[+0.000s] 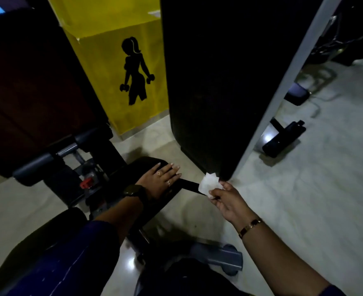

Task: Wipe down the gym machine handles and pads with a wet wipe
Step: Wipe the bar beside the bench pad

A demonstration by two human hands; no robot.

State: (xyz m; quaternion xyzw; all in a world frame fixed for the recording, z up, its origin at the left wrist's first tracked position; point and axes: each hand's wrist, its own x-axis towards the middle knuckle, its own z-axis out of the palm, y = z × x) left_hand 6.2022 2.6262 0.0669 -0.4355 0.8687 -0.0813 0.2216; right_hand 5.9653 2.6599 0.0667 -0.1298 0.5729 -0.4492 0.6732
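Note:
A crumpled white wet wipe point(209, 183) is pinched in my right hand point(229, 202), held just below the bottom corner of a tall black back pad point(208, 82). My left hand point(160, 180) lies flat with straight fingers on a low black seat pad point(146, 165). A thin black bar point(190, 185) runs from the seat pad toward the wipe. Two dark foam roller handles point(35, 165) sit on a metal bar at the left.
A yellow wall panel point(112, 60) with a black silhouette of a figure stands behind the machine. A grey frame post point(283, 88) runs beside the back pad. Black machine feet point(283, 137) and a grey foot piece point(221, 258) rest on the pale floor.

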